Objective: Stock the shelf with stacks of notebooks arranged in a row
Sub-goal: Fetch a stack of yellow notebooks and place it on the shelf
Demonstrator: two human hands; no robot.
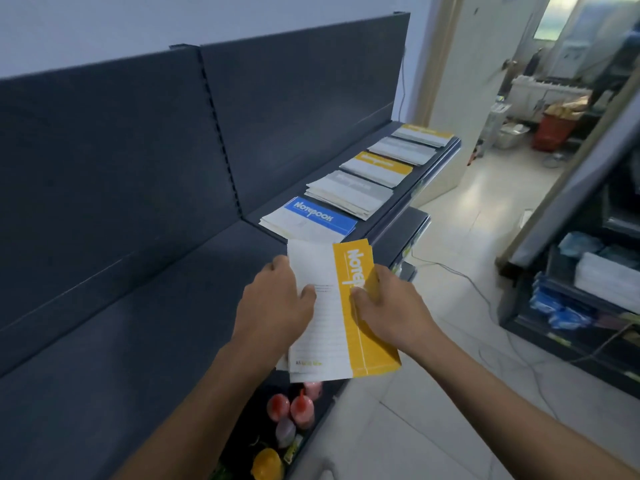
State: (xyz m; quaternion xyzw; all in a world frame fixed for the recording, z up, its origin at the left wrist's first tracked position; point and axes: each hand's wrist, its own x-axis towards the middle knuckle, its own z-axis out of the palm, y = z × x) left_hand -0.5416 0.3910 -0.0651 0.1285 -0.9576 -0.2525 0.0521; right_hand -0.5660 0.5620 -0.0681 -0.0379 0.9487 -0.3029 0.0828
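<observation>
Just beyond the grip: row [377, 168] of 5 done on shelf [138, 341]. L hand [273, 303] + R hand [388, 306] pinch next stack [325, 327] by its sides, not yet placed. More to fill left of grip, prob.

Five notebook stacks [375, 168] lie in a row on the shelf's [138, 341] far end. Before the nearest stack [308, 220], the left hand [273, 303] and right hand [388, 306] hold a notebook bundle [332, 320]; bottles [291, 410] stand below it.
</observation>
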